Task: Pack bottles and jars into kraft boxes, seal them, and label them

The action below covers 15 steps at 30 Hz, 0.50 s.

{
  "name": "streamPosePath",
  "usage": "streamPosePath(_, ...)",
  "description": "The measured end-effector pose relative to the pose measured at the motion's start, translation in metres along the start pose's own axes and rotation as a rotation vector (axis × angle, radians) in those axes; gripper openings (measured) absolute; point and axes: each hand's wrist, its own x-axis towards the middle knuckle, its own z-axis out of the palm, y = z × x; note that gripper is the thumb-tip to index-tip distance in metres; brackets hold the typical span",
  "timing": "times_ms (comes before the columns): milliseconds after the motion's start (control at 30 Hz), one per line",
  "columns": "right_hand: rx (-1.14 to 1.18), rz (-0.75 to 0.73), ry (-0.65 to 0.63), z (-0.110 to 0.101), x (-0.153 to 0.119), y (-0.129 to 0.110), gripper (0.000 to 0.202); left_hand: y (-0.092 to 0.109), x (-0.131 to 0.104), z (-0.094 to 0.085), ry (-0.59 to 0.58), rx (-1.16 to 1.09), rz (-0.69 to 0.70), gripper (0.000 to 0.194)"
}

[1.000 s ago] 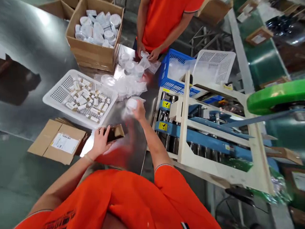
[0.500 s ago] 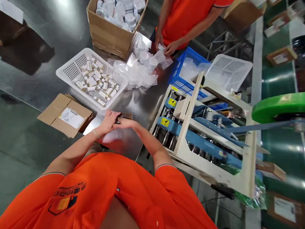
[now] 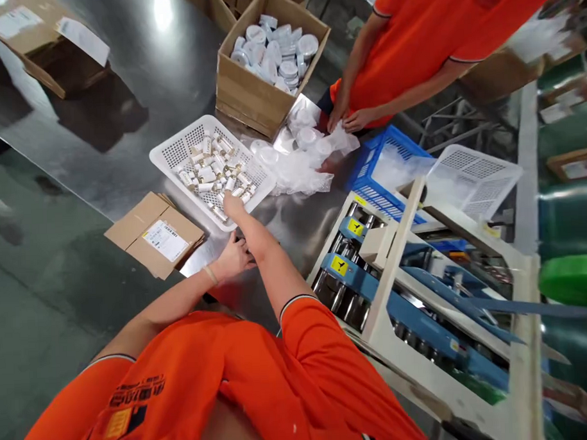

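Note:
My right hand (image 3: 234, 206) reaches over the near edge of a white perforated basket (image 3: 165, 154). Its fingertips are down among small white-labelled vials (image 3: 206, 175) and mostly hidden, so I cannot see a grip. Closer to my body, my left hand (image 3: 233, 257) is closed near the table edge, below the basket. Something dark shows at its fingers, partly covered by the hand and my right forearm; its kind is unclear. Left of the hands lie flat stacked cardboard cartons (image 3: 152, 234) with a white label.
Behind the basket stands a cardboard box (image 3: 255, 96) of round white items. Clear plastic bags (image 3: 301, 171) lie beside it, where a co-worker's hands (image 3: 348, 120) handle one. To the right are a blue crate (image 3: 383, 172) and a roller machine (image 3: 372, 275).
My hands were together over a dark item at the table edge. Now they are apart: the right has moved forward into the basket, while the left stays near the edge. The view has shifted.

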Motion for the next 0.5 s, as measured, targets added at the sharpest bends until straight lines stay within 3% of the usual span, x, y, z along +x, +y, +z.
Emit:
streamPosePath(100,0.015,0.064,-0.016,0.002,0.001,-0.010,0.051,0.000,0.001,-0.002,-0.016,-0.007,0.002,0.031)
streamPosePath(200,-0.013,0.046,0.066,-0.014,-0.023,0.008,0.044,0.000,0.002,-0.005,-0.032,-0.013,0.024,0.029)
streamPosePath(267,-0.062,0.033,0.191,-0.028,-0.058,0.037,0.044,0.001,0.002,-0.006,-0.039,-0.001,0.027,0.029)
streamPosePath(367,-0.116,0.008,0.315,-0.038,-0.132,0.087,0.044,0.002,0.003,-0.007,-0.056,0.034,0.019,0.029)
streamPosePath(433,-0.130,-0.039,0.249,-0.031,-0.179,0.107,0.042,0.003,0.003,-0.009,-0.071,0.051,0.026,0.030)
streamPosePath(500,-0.144,-0.097,0.088,-0.012,-0.206,0.108,0.036,0.002,0.002,-0.011,-0.083,0.065,0.031,0.031)
